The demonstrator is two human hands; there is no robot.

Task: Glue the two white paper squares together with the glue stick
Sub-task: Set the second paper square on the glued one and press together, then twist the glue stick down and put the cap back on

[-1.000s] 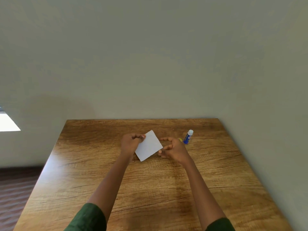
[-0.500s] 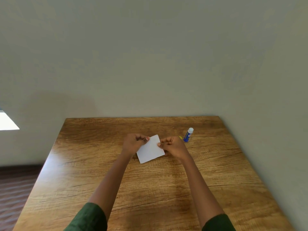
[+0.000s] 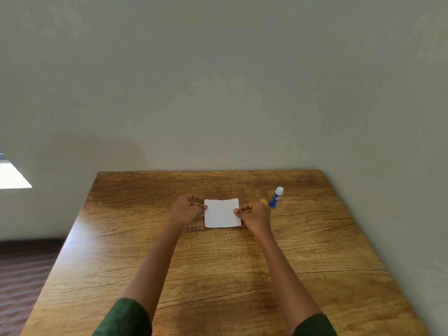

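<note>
A white paper square [image 3: 221, 213] is held between both hands above the middle of the wooden table [image 3: 218, 275]. Only one white sheet shows; I cannot tell whether a second lies behind it. My left hand [image 3: 186, 210] pinches the square's left edge. My right hand [image 3: 254, 215] pinches its right edge. The blue glue stick [image 3: 276, 197], white at its top end, stands upright on the table just right of my right hand, apart from it. A small yellow cap [image 3: 263, 202] lies beside its base.
A grey wall rises directly behind the table's far edge and along its right side. To the left the table edge drops to a dark striped floor [image 3: 21, 270]. A bright window patch [image 3: 12, 175] sits at the far left.
The paper has turned from a tilted diamond pose to square-on with level edges. My right hand closed in from beside the paper and now pinches its right edge.
</note>
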